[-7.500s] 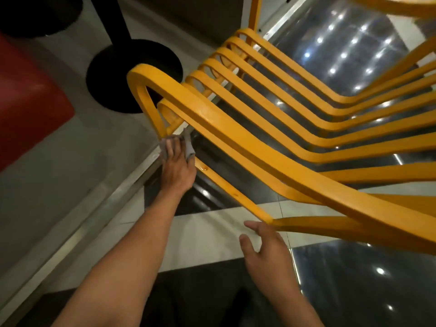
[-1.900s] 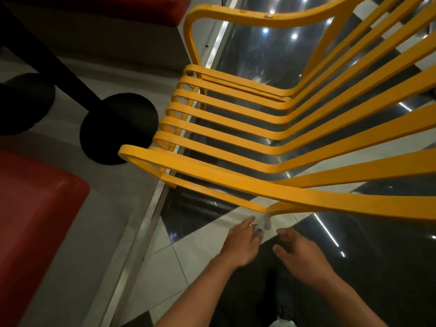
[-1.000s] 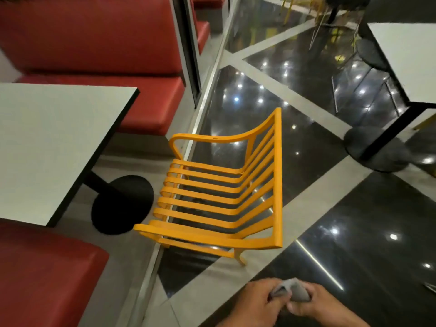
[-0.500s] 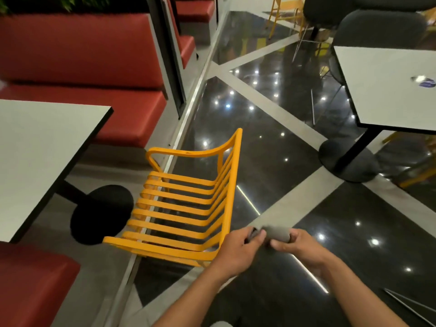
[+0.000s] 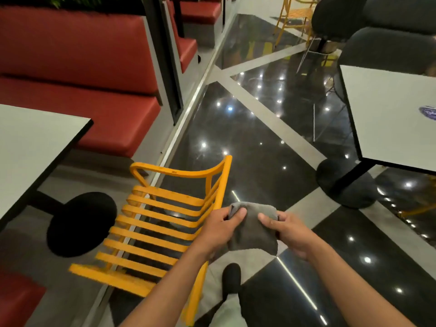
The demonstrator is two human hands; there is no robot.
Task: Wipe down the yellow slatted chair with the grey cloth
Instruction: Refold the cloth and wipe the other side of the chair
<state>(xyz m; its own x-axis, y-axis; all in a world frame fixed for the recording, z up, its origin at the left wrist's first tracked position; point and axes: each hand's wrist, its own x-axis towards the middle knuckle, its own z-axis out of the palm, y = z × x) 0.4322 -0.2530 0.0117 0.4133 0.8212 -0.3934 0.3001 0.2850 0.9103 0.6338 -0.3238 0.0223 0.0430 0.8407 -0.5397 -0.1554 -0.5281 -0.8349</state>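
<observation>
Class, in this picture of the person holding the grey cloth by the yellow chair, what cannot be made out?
Head view, yellow chair: back rail partly hidden by left forearm; near armrest blurred.
Head view, blue item on white table: cut off by right edge.
Head view, grey cloth: hides most fingers of left hand and right hand.

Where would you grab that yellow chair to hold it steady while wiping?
Probably the backrest's top rail of the yellow chair, taken from above on the person's side: it is one solid bar, uppermost and nearest the left hand, which holds the grey cloth.
</observation>
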